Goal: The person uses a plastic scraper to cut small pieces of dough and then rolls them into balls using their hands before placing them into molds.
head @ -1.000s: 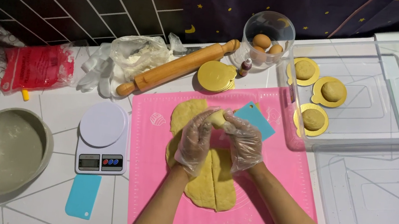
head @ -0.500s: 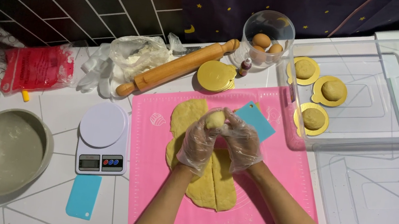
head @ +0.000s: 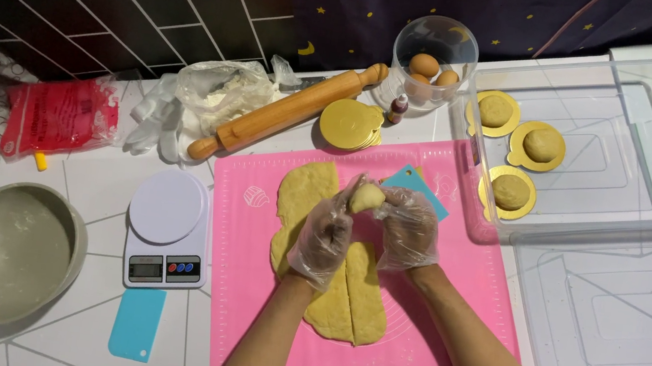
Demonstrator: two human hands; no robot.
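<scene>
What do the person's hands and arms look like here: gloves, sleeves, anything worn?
Both hands wear thin, clear, loose-fitting disposable plastic gloves that crinkle and end at the wrists: the left hand and the right hand alike. Both forearms are bare below the gloves. A dark edge at the bottom of the frame by the right arm may be a sleeve. No watch, ring or bracelet is visible.

Since a second ago, the small pale yellow dough ball sits higher and more exposed between the two hands in clear plastic gloves. Earlier it lay mostly hidden under the fingers; now its rounded top shows above them. The left hand cups it from the side, and the right hand has turned slightly, with its fingers pressed against the ball's right side.
</scene>
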